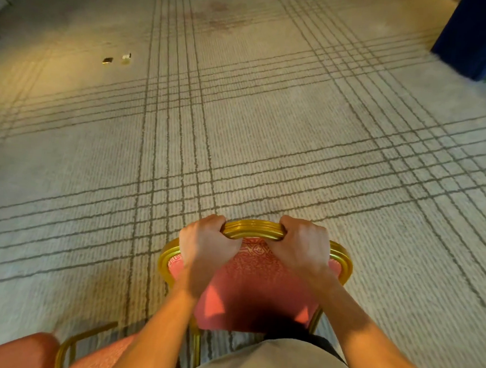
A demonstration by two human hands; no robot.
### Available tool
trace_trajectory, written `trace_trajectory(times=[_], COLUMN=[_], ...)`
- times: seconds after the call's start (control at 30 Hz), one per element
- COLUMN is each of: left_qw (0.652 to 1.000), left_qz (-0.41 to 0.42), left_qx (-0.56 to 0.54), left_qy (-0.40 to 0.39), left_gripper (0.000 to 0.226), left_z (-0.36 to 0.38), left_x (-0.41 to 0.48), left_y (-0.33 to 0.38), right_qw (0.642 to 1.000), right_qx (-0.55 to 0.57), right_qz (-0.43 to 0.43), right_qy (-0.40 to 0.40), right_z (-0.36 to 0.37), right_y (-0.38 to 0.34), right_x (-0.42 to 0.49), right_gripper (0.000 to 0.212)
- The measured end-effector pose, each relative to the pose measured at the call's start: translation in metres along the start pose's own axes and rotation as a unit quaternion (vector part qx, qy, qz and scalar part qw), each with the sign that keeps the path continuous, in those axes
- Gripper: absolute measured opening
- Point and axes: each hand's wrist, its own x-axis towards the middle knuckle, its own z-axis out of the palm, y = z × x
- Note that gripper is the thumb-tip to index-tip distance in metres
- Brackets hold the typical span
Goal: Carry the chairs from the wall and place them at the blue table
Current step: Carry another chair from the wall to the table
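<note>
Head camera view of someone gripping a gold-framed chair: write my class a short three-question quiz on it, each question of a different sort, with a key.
1. True or false: both the left hand and the right hand grip the top rail of the gold-framed chair with pink patterned upholstery.
2. Where does the dark blue table drape appear? A) top right B) bottom left C) centre
3. Fill in: a second pink chair shows at the bottom ____ corner.

Key: 1 true; 2 A; 3 left.
</note>
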Motion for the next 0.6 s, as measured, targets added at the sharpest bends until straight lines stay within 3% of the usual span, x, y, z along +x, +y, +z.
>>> trace_trajectory(times=[0.13, 0.37, 0.6], left_qw=[1.0, 0.994, 0.987], left_qz=[0.01, 0.111, 0.159], left_qx=[-0.011, 0.02, -0.016], left_qy=[-0.008, 0.006, 0.022], left_gripper=[0.045, 0.05, 0.044], left_z=[0.005, 0.011, 0.005], left_x=[0.017, 0.053, 0.083], left_y=[0.028, 0.068, 0.101], right_qw=[1.0, 1.0, 0.998], right_qx=[0.002, -0.014, -0.023], right_qz=[0.015, 0.015, 0.001], right_qy=[-0.021, 0.007, 0.06], right_z=[-0.017, -0.038, -0.067], right_y=[0.027, 0.058, 0.077], right_x=[0.02, 0.047, 0.073], right_gripper=[0.041, 0.038, 0.038])
